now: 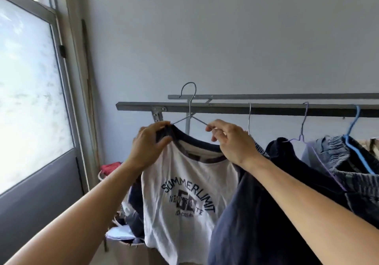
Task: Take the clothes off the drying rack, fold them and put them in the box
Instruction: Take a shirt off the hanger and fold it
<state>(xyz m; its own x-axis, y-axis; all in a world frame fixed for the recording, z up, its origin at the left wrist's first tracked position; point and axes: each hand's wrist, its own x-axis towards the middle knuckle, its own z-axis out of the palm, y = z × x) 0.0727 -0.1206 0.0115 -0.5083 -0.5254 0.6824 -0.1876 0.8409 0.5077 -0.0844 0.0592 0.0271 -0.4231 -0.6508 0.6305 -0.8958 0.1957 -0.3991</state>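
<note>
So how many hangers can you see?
4. A grey wire hanger lifted off the rail, in the white printed T-shirt; a silver wire one, a lilac one and a blue one hooked on the rail. Clothes may hide more.

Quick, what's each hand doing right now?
Left hand: grips the white T-shirt at its shoulder.
Right hand: pinches the wire hanger.

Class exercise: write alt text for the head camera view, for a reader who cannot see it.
The left hand grips the navy collar of a white printed T-shirt while the right hand pinches its grey wire hanger, lifted off the grey metal drying rack, where darker clothes hang.
</note>
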